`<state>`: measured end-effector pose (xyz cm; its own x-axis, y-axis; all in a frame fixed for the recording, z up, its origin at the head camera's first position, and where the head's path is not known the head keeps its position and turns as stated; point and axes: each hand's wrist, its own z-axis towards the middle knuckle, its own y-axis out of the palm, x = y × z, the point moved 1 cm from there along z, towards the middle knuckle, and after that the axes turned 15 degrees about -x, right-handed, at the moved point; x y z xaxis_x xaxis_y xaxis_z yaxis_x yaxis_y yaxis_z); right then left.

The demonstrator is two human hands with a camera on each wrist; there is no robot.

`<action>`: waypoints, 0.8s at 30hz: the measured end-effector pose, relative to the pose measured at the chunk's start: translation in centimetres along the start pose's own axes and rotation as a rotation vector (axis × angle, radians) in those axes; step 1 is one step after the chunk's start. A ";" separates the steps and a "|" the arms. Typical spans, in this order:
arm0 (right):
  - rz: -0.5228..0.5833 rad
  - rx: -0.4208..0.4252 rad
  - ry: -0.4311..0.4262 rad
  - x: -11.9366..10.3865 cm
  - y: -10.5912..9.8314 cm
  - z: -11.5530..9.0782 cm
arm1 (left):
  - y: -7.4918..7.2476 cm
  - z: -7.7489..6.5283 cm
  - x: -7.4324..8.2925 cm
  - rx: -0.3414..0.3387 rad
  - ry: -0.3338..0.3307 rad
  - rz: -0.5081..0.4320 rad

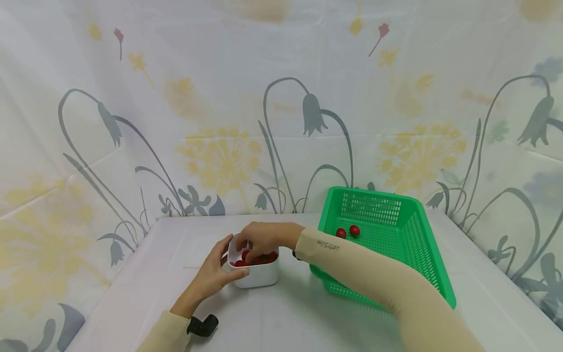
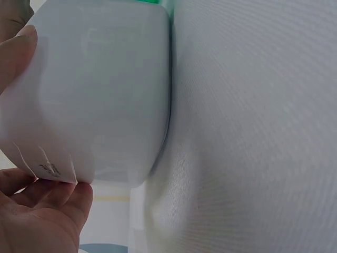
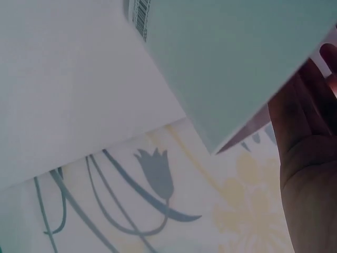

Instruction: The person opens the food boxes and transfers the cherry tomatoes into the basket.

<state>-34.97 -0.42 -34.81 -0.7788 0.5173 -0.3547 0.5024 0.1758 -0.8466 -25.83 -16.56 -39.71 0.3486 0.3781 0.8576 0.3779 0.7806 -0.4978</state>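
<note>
Small red cherry tomatoes point(image 1: 269, 257) lie in a square white container point(image 1: 259, 277) standing on the table. My left hand point(image 1: 214, 275) grips the container at its left side, thumb at the near wall and fingers round the far left. The left wrist view shows its fingertips point(image 2: 79, 197) against the smooth wall. From above, my right hand point(image 1: 261, 239) reaches into the container, fingers pointing down among the tomatoes. One red tomato shows between thumb and fingers; whether they pinch it, I cannot tell. In the right wrist view, the container's wall partly hides that hand point(image 3: 310, 142).
A green perforated basket point(image 1: 422, 244) stands to the right, under and beyond my right forearm. Two red tomatoes point(image 1: 354, 230) lie on its floor. A flower-patterned curtain point(image 1: 281, 107) hangs behind the white-covered table point(image 1: 299, 313). A black wrist device point(image 1: 203, 325) sits at my left wrist.
</note>
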 end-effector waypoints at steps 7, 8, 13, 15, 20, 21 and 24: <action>-0.027 -0.015 0.003 -0.4 0.5 0.7 | 0.0 -0.1 0.0 -0.003 -0.001 -0.010; -0.030 -0.018 0.006 -0.4 0.5 0.8 | 0.0 -0.1 0.0 -0.005 -0.003 -0.010; -0.029 -0.033 0.009 -0.1 1.0 1.2 | 0.1 0.2 -1.2 0.002 0.005 -0.022; -0.031 -0.042 0.000 0.0 1.1 1.4 | 0.1 0.4 -1.8 0.004 0.012 -0.027; -0.052 -0.059 -0.016 0.1 1.0 1.7 | 0.0 0.8 -3.3 0.007 0.014 -0.012; -0.057 -0.056 -0.013 0.1 0.9 1.6 | 0.0 0.9 -3.7 0.010 0.015 -0.008; -0.051 -0.042 0.015 0.4 0.7 1.5 | 0.1 1.0 -3.7 0.010 0.005 -0.008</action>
<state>-35.54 -1.34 -36.17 -0.7985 0.5189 -0.3051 0.4774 0.2371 -0.8461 -27.91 -17.42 -42.84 0.3498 0.3693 0.8610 0.3719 0.7888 -0.4894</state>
